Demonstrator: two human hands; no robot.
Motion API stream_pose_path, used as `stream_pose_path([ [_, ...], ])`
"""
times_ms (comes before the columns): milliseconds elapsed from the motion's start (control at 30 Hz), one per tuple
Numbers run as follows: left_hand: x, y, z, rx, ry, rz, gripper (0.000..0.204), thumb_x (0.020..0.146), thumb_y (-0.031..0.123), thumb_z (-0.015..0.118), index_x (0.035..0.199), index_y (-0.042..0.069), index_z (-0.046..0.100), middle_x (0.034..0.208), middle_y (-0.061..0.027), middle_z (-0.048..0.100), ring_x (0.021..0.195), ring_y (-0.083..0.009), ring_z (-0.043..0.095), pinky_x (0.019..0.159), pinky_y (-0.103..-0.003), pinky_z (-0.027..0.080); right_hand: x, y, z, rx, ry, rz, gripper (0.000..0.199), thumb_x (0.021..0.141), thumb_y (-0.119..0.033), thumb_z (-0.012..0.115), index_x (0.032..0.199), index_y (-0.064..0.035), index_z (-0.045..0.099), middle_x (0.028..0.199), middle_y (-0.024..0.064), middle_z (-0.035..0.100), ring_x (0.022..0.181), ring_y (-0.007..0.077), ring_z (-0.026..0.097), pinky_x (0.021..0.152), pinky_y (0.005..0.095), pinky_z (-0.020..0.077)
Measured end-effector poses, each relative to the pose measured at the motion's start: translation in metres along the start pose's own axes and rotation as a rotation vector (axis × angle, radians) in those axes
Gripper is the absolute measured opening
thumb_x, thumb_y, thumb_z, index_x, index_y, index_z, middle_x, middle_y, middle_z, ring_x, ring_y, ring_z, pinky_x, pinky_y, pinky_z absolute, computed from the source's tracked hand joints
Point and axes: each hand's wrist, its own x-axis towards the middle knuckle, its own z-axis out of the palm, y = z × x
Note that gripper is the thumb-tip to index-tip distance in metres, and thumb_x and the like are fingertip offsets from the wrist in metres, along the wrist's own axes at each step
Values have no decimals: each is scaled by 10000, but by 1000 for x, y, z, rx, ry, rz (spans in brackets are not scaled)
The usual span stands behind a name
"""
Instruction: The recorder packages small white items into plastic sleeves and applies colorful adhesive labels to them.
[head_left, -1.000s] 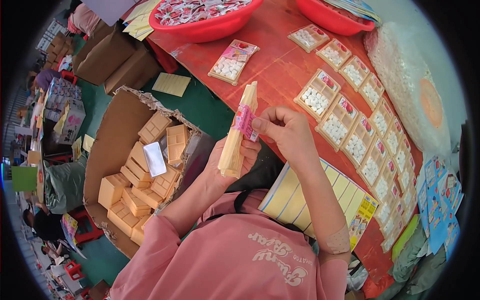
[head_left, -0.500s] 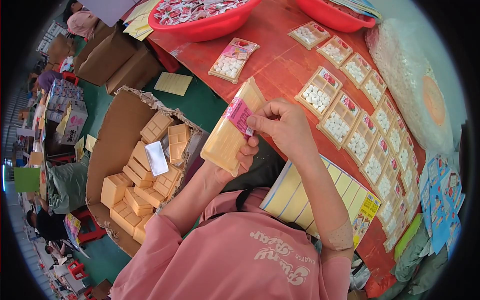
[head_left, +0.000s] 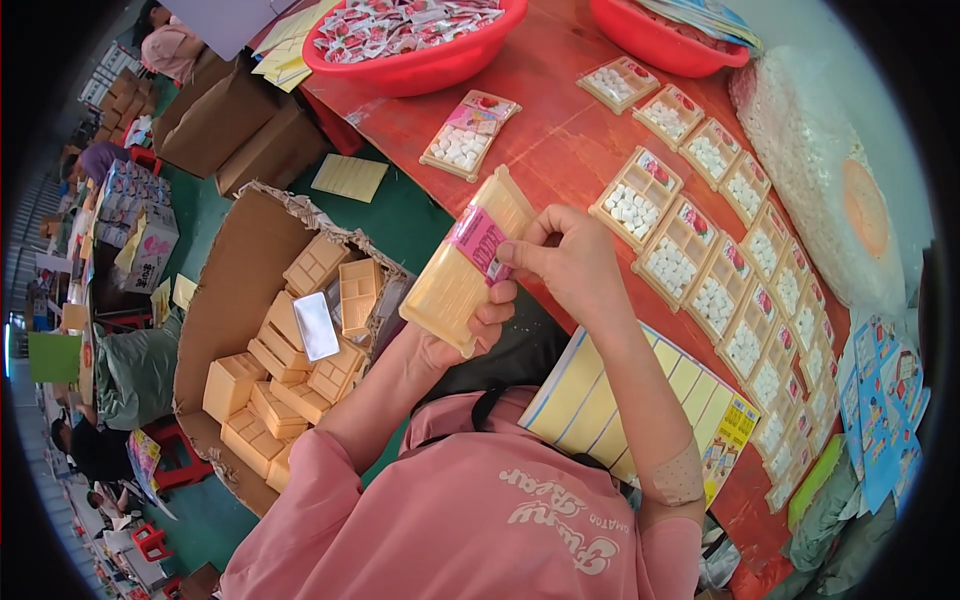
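My left hand is wrapped round a cream plastic tray, holding it tilted above my lap with its ribbed side up. Across the tray's middle lies a pink label with a small white patch. The thumb and bent fingers of my right hand pinch together at the label's right edge; whether they grip the label or the tray's rim is partly hidden. Beyond the tray, a filled tray with white pieces and a pink label lies on the red table.
Several trays of white pieces stand in rows at right, beside a big clear bag. A red basin holds small packets. At left, a cardboard box contains cream trays. Yellow label sheets lie beneath my right forearm.
Both hands and the tray hold nearly the same pose. My right fingers remain pinched at the label's edge, and the view has shifted slightly.
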Motion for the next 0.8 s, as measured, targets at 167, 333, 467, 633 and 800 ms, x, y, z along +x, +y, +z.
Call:
stream_pose_path([
  [167, 6, 14, 24, 519, 282, 173, 384, 907, 351, 463, 1039, -4, 524, 764, -78, 567, 587, -162, 564, 553, -279, 516, -5, 13, 0, 190, 148, -25, 165, 746, -88, 668, 733, 20, 544, 705, 83, 591, 632, 112, 569, 555, 254, 463],
  [333, 39, 80, 57, 1304, 650, 708, 310, 898, 281, 513, 946, -15, 590, 818, -76, 644, 676, -129, 622, 591, -258, 494, -21, 8, -22, 319, 245, -40, 141, 812, -127, 631, 789, -6, 562, 698, 5, 548, 607, 51, 510, 540, 197, 437],
  [467, 64, 129, 66, 2147, 962, 918, 337, 833, 323, 558, 916, 11, 655, 724, -145, 647, 687, -205, 633, 641, -328, 469, -39, 21, -31, 255, 177, 38, 146, 811, -130, 630, 794, -2, 563, 695, -2, 554, 600, 49, 496, 546, 195, 416],
  [633, 85, 153, 72, 2404, 1104, 771, 384, 837, 396, 513, 899, 49, 665, 778, -188, 631, 766, -337, 617, 694, -401, 464, -73, 42, -36, 187, 197, 30, 143, 805, -117, 638, 772, -6, 554, 691, 3, 559, 599, 46, 484, 546, 190, 402],
  [800, 102, 170, 61, 2662, 1094, 705, 485, 861, 457, 444, 808, 26, 662, 780, -213, 619, 761, -372, 609, 710, -447, 472, -117, 48, -58, 91, 161, 82, 101, 817, -75, 621, 809, -17, 539, 776, 18, 563, 651, 46, 498, 573, 180, 411],
])
